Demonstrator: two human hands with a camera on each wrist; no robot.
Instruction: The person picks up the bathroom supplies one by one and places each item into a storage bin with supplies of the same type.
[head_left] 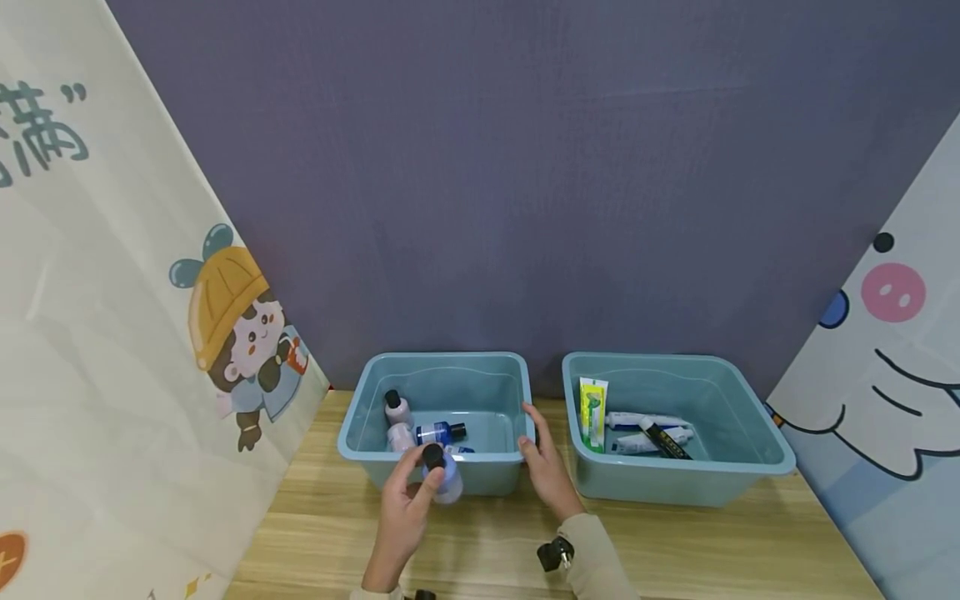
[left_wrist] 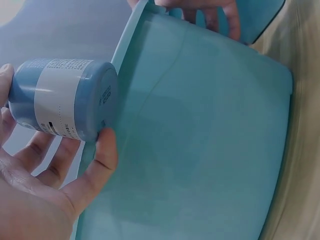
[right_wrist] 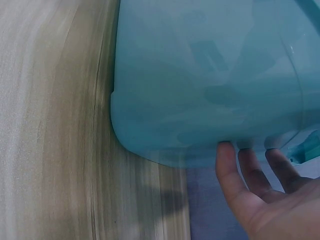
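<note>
Blue bottle (left_wrist: pixel 62 97), white label, black cap, pinched in left hand (head_left: pixel 401 508); right hand (head_left: pixel 546 467) relaxed on bin (head_left: pixel 360 433) rim.

Beige sleeve (head_left: pixel 592 554), black wrist-worn camera (head_left: pixel 555 553).

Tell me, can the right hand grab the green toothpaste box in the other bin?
Probably yes. The right hand rests on the left bin rim; the green toothpaste box stands uncovered in the open-topped right bin alongside.

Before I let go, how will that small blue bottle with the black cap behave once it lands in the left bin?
The small blue bottle with the black cap, gripped by the left hand, is a smooth cylinder, so on its side it would probably roll. It looks like light, rigid plastic, unlikely to break. The teal plastic bin already holds similar bottles lying down.
</note>
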